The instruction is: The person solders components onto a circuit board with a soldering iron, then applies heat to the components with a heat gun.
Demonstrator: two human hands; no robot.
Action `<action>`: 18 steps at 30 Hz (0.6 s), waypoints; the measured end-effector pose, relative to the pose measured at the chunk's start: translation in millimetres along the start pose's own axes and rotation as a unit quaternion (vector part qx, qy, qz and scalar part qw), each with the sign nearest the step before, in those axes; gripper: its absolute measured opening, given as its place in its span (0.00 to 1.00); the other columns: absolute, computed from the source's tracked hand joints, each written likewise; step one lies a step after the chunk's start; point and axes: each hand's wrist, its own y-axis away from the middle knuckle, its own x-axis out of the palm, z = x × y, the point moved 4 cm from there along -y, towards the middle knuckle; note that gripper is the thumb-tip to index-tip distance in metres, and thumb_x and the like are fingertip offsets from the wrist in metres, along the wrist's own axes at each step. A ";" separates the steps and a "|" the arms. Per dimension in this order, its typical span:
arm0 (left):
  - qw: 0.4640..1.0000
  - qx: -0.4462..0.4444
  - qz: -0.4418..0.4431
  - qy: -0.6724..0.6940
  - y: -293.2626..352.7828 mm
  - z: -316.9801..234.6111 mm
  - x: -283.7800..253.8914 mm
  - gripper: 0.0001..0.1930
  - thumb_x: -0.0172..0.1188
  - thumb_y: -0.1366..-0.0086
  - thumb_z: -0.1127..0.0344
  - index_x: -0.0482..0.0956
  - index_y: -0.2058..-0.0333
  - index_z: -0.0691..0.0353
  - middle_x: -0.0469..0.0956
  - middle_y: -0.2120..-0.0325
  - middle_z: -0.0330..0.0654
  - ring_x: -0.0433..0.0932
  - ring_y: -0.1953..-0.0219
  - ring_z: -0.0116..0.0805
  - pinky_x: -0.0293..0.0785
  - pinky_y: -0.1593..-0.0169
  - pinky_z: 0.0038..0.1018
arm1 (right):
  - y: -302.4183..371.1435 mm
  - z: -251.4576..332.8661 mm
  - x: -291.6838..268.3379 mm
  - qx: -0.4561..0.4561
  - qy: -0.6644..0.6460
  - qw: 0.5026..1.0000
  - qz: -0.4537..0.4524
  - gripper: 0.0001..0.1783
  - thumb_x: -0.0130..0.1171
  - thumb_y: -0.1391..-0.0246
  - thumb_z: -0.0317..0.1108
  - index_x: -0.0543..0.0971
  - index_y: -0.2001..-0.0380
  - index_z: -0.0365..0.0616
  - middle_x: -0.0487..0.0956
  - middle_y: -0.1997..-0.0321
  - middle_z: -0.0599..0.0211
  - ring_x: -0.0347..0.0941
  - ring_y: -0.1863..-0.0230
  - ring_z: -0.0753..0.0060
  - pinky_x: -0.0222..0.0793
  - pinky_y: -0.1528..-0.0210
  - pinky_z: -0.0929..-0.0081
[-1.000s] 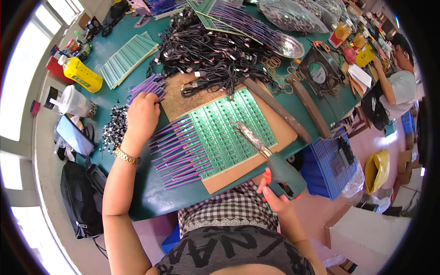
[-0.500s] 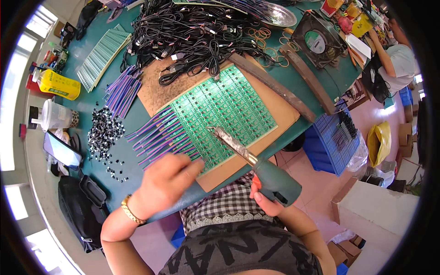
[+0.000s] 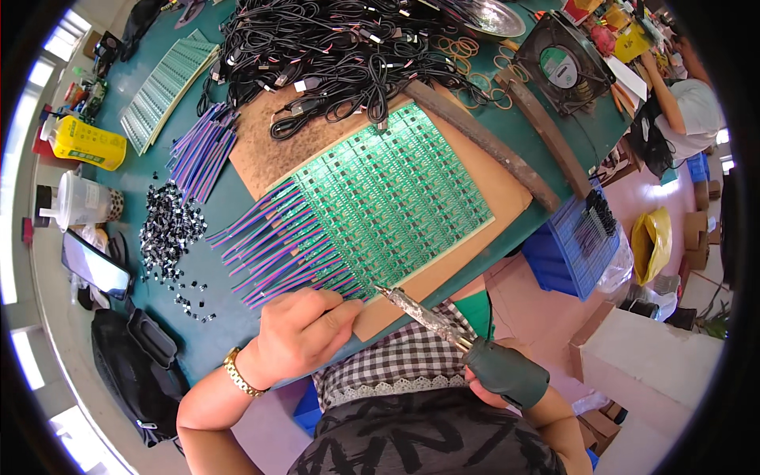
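Observation:
My right hand (image 3: 489,389) grips a soldering iron (image 3: 427,318) by its dark green handle. The metal tip meets the near lower corner of a green circuit board panel (image 3: 396,194), close to my left fingertips. With thumb and fingers pinched, my left hand (image 3: 307,332) is at that same corner, closed on a thin wire strip that it mostly covers. Several blue, purple and pink wire strips (image 3: 277,237) fan out from the panel's left edge. Beneath the panel lies a brown board (image 3: 507,194).
Black cables (image 3: 332,55) heap up behind the panel. Two dark bars (image 3: 483,146) and a fan (image 3: 560,67) stand to its right. Leftward are loose wire strips (image 3: 204,150), small black parts (image 3: 168,229), a phone (image 3: 95,265) and a yellow bottle (image 3: 87,142). A blue crate (image 3: 571,245) sits below the table's right edge.
The soldering iron's tip has come down from the middle of the panel to its near corner. My left hand has settled at that corner, and its fingers now look sharp instead of blurred.

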 end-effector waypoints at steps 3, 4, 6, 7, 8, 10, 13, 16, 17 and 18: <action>1.000 -0.005 -0.001 0.000 1.0 0.0 -0.9 0.15 0.68 0.56 0.78 0.82 0.66 0.62 0.75 0.74 0.37 0.75 0.77 0.32 0.71 0.77 0.26 | 19.1 -10.5 13.9 -0.042 0.019 0.995 -0.087 0.22 0.70 0.67 0.33 0.81 0.63 0.42 0.81 0.67 0.64 0.79 0.74 0.65 0.72 0.76 0.74; 1.000 -0.005 -0.004 0.001 3.8 1.1 -1.6 0.15 0.68 0.56 0.78 0.82 0.66 0.62 0.75 0.74 0.37 0.75 0.77 0.32 0.71 0.77 0.26 | 22.1 -12.6 15.4 -0.043 0.022 0.995 -0.085 0.22 0.70 0.67 0.33 0.81 0.63 0.42 0.81 0.67 0.64 0.79 0.74 0.65 0.72 0.76 0.74; 1.000 -0.014 -0.016 0.010 3.7 2.2 0.0 0.15 0.67 0.56 0.79 0.82 0.66 0.62 0.74 0.75 0.38 0.75 0.77 0.32 0.71 0.76 0.26 | 20.7 -13.4 12.2 -0.042 0.006 0.996 -0.073 0.22 0.70 0.69 0.31 0.81 0.64 0.40 0.82 0.65 0.61 0.80 0.73 0.65 0.73 0.76 0.75; 1.000 -0.016 -0.016 0.010 3.8 2.6 0.9 0.15 0.67 0.56 0.79 0.82 0.66 0.62 0.74 0.75 0.38 0.75 0.77 0.32 0.71 0.76 0.26 | 22.0 -12.3 12.7 -0.042 0.006 0.997 -0.071 0.22 0.70 0.69 0.31 0.81 0.64 0.40 0.82 0.65 0.61 0.80 0.73 0.65 0.73 0.76 0.75; 1.000 -0.021 -0.017 0.011 4.0 3.0 1.4 0.14 0.67 0.56 0.79 0.82 0.66 0.62 0.74 0.75 0.38 0.75 0.78 0.32 0.71 0.76 0.26 | 24.9 -19.1 15.9 0.065 -0.061 0.994 -0.066 0.22 0.70 0.69 0.31 0.81 0.63 0.40 0.82 0.65 0.61 0.80 0.73 0.65 0.73 0.76 0.75; 0.999 -0.027 -0.018 0.013 3.6 3.1 1.7 0.14 0.67 0.56 0.79 0.82 0.66 0.62 0.74 0.76 0.38 0.75 0.78 0.32 0.72 0.76 0.27 | 32.9 -27.7 21.6 0.170 -0.126 0.976 -0.058 0.23 0.70 0.69 0.32 0.81 0.63 0.40 0.82 0.65 0.62 0.80 0.73 0.65 0.73 0.76 0.75; 0.999 -0.030 -0.017 0.023 2.4 4.1 0.9 0.14 0.67 0.56 0.79 0.82 0.67 0.62 0.74 0.77 0.38 0.75 0.78 0.32 0.71 0.76 0.26 | 37.9 -39.6 27.5 0.298 -0.223 0.926 -0.057 0.23 0.70 0.68 0.33 0.81 0.62 0.41 0.82 0.65 0.63 0.80 0.73 0.64 0.74 0.75 0.74; 0.999 -0.027 -0.024 0.029 1.7 3.9 0.6 0.13 0.67 0.55 0.79 0.82 0.67 0.62 0.74 0.76 0.38 0.74 0.78 0.32 0.71 0.76 0.26 | 17.6 -9.8 11.7 -0.031 0.010 0.998 -0.059 0.22 0.69 0.67 0.34 0.81 0.62 0.41 0.82 0.66 0.64 0.80 0.73 0.64 0.74 0.74 0.73; 0.999 -0.024 -0.025 0.032 1.6 4.2 0.2 0.13 0.67 0.55 0.79 0.82 0.67 0.62 0.74 0.76 0.38 0.74 0.78 0.32 0.71 0.77 0.26 | 17.9 -10.4 11.5 0.004 -0.002 0.999 -0.045 0.22 0.69 0.66 0.35 0.81 0.62 0.42 0.82 0.66 0.65 0.80 0.73 0.64 0.74 0.74 0.73; 0.999 -0.022 -0.025 0.035 1.8 4.4 0.0 0.13 0.67 0.55 0.79 0.82 0.67 0.62 0.74 0.76 0.38 0.74 0.78 0.32 0.71 0.77 0.26 | 18.7 -12.1 11.8 0.038 -0.013 0.999 -0.032 0.22 0.69 0.66 0.35 0.81 0.62 0.42 0.81 0.67 0.65 0.79 0.72 0.64 0.74 0.73 0.73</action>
